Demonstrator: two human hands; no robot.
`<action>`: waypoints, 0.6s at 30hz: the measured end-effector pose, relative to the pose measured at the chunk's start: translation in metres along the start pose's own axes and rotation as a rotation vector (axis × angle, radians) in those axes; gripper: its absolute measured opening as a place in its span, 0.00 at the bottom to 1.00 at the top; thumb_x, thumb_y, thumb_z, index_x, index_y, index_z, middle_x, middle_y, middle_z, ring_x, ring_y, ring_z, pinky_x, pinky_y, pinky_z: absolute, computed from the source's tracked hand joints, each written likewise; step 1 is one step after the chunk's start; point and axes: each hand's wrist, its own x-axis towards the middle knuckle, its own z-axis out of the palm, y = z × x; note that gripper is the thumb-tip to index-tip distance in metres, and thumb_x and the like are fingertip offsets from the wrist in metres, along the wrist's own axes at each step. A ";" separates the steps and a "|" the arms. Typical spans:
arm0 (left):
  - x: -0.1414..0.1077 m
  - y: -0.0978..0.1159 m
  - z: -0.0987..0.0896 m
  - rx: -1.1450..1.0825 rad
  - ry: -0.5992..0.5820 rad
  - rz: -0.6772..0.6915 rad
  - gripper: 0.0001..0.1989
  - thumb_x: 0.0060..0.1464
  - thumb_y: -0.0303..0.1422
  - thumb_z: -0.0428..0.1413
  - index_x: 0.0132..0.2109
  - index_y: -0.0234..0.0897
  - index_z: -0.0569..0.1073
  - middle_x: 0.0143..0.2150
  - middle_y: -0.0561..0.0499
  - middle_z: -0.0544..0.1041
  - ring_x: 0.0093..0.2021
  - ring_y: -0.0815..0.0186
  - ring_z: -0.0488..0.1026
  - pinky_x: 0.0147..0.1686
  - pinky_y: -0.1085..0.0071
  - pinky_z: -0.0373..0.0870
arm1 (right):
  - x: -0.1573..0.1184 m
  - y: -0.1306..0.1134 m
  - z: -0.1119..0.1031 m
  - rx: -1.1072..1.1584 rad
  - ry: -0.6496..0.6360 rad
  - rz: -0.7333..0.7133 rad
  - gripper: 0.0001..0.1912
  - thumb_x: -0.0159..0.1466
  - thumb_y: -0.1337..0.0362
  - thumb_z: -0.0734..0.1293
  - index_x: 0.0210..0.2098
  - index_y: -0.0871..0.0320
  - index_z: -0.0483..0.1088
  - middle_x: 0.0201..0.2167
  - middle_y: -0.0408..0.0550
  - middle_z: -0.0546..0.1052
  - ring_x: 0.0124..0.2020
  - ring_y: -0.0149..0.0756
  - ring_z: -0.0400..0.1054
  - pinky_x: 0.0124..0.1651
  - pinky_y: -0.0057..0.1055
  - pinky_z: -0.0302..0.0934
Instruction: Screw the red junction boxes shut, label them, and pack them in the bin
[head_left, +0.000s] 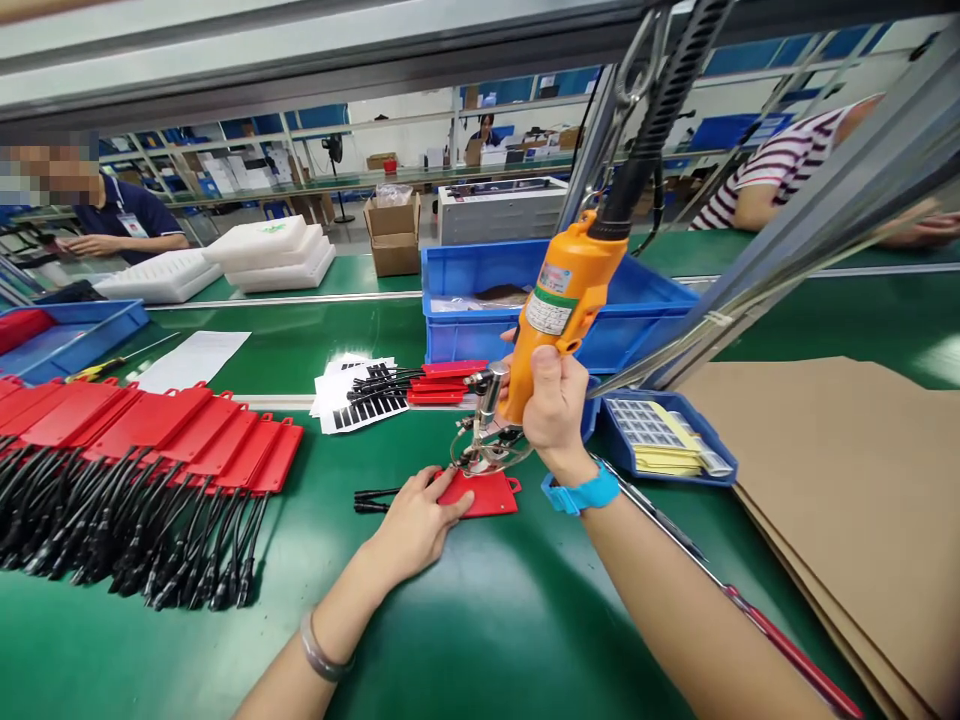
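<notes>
My right hand (pixel 555 410) is wrapped round an orange electric screwdriver (pixel 559 300), which hangs at a tilt from a black cable and a metal hook. A metal nose with thin clear tubing at its lower end is just above a flat red plastic case (pixel 491 495); whether the tip touches it I cannot tell. My left hand (pixel 420 525) holds that case down on the green bench, thumb and fingers over its left part. Short black cables (pixel 371 500) stick out of the case on the left, partly hidden by the hand.
Rows of red cases (pixel 161 430) with black cables lie at left. Further red cases (pixel 450 383) and printed sheets (pixel 364 405) are behind my hands. A blue bin (pixel 465 340), a label tray (pixel 667 475), cardboard sheets (pixel 840 480) and a slanted metal post (pixel 795 220) stand around. Co-workers sit opposite.
</notes>
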 end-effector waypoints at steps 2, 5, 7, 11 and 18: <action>0.001 -0.001 0.001 -0.021 -0.007 -0.002 0.22 0.63 0.28 0.49 0.62 0.49 0.68 0.64 0.42 0.65 0.59 0.48 0.62 0.50 0.50 0.70 | 0.000 0.003 0.001 0.002 -0.006 0.003 0.22 0.63 0.41 0.63 0.37 0.55 0.69 0.18 0.40 0.68 0.17 0.32 0.65 0.19 0.29 0.62; 0.000 -0.003 0.001 -0.043 -0.004 0.005 0.22 0.62 0.28 0.49 0.62 0.49 0.68 0.62 0.41 0.66 0.59 0.48 0.62 0.50 0.50 0.70 | -0.003 0.007 0.003 0.005 -0.005 0.004 0.23 0.63 0.41 0.63 0.36 0.55 0.68 0.17 0.39 0.67 0.16 0.32 0.64 0.18 0.28 0.61; 0.000 -0.004 0.001 -0.049 0.008 0.011 0.22 0.62 0.28 0.50 0.61 0.48 0.68 0.61 0.40 0.67 0.59 0.48 0.63 0.51 0.50 0.70 | -0.006 0.010 0.003 0.008 0.005 0.000 0.24 0.62 0.40 0.63 0.36 0.56 0.68 0.17 0.39 0.67 0.15 0.32 0.63 0.18 0.28 0.61; -0.001 -0.004 0.002 -0.056 0.042 0.024 0.21 0.61 0.29 0.52 0.60 0.47 0.69 0.62 0.40 0.66 0.60 0.49 0.63 0.53 0.50 0.69 | -0.011 0.001 0.002 0.026 0.029 -0.004 0.23 0.62 0.41 0.64 0.39 0.56 0.70 0.19 0.41 0.68 0.16 0.32 0.64 0.16 0.27 0.58; 0.013 0.007 0.018 -0.063 0.100 -0.009 0.24 0.61 0.35 0.56 0.62 0.33 0.65 0.62 0.35 0.67 0.65 0.51 0.60 0.61 0.55 0.64 | 0.011 -0.054 0.014 0.000 0.132 -0.205 0.22 0.65 0.44 0.62 0.44 0.54 0.75 0.24 0.45 0.70 0.18 0.31 0.64 0.15 0.28 0.59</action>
